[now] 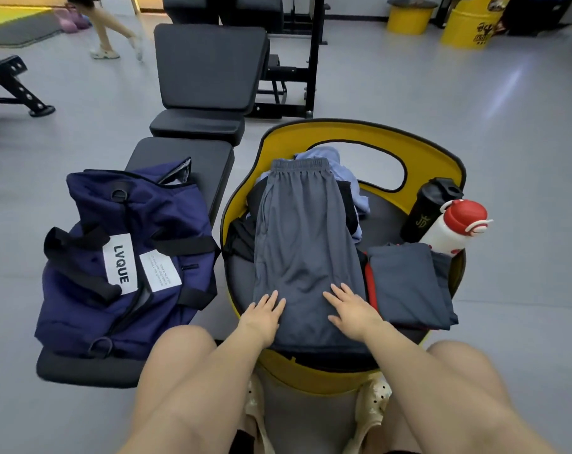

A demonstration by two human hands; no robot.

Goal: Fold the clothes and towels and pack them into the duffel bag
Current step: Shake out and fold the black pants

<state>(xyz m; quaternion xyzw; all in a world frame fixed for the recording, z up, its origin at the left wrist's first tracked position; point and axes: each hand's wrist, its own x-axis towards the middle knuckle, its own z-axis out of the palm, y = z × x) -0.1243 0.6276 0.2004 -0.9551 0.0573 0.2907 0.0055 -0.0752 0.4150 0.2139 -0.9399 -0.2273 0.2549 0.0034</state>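
head view: both hands flat, fingers straight, left hand (264, 313) and right hand (351, 312) pressing near hem of grey shorts (305, 231) spread on yellow seat (350, 132). long axis running away toward waistband. duffel (124, 257) leftward on bench, nearer left hand. heap beneath shorts mostly hidden.

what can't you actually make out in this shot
- Head view: inside of the navy duffel bag, hidden by its own fabric.
- Clothes pile under the grey shorts: the shorts cover most of it, item count unclear.
- Small print on the bag's second white label: too small.
- Folded grey garment: type unclear.
- Both hands, left, right, lie flat on the shorts.
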